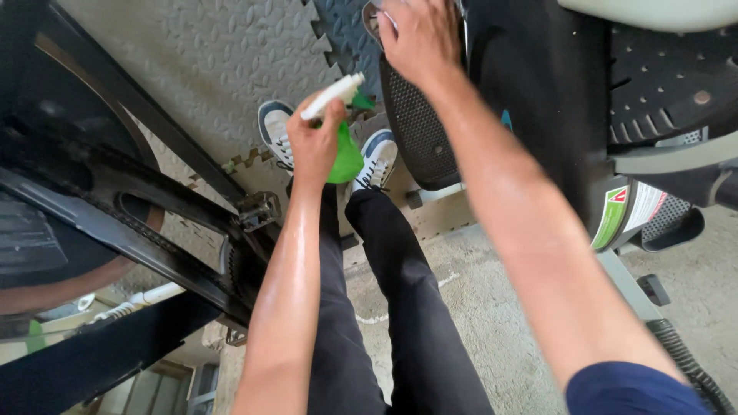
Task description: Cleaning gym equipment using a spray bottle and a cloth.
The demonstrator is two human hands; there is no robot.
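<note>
head view — left hand (pixel 315 142) closed around a green spray bottle (pixel 346 154) with white nozzle, held above the white sneakers (pixel 275 131). right hand (pixel 419 34) beyond the bottle, fingers curled and pressed on the black mesh panel (pixel 415 131) of an exercise machine; what it grips — cannot tell. bicycle pedal (pixel 257 209) beside the bottle.

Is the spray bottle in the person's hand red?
No, the spray bottle held in the left hand is green with a white nozzle on top.
</note>
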